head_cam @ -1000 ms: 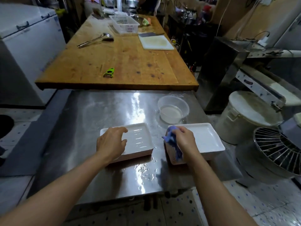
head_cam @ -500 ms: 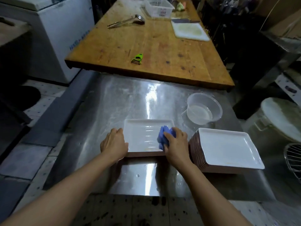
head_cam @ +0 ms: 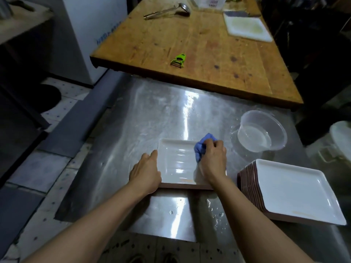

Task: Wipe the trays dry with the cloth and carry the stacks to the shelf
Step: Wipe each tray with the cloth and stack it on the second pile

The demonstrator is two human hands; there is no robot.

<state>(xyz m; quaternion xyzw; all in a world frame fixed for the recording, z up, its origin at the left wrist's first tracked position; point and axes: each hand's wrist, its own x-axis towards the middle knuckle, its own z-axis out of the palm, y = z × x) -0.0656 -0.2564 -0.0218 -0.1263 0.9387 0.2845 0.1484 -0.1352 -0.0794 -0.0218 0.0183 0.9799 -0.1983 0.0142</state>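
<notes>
A single white tray (head_cam: 177,164) with a brown underside lies on the steel table (head_cam: 152,114) in front of me. My left hand (head_cam: 146,171) holds its left edge, fingers along the rim. My right hand (head_cam: 212,160) grips a bunched blue cloth (head_cam: 202,147) and presses it on the tray's far right part. A stack of several white trays (head_cam: 292,190) stands to the right, near the table's front right corner.
A clear plastic bowl (head_cam: 261,133) with water sits behind the stack. Water drops lie on the steel near the front edge. Beyond is a wooden table (head_cam: 199,46) with a green peeler (head_cam: 178,60), a ladle (head_cam: 167,11) and a white board (head_cam: 248,28). A white freezer (head_cam: 91,35) stands left.
My right hand moved with the cloth from the tray stack to the single tray, then further up its right side. My left hand stayed at the tray's left edge. The view shifted left.
</notes>
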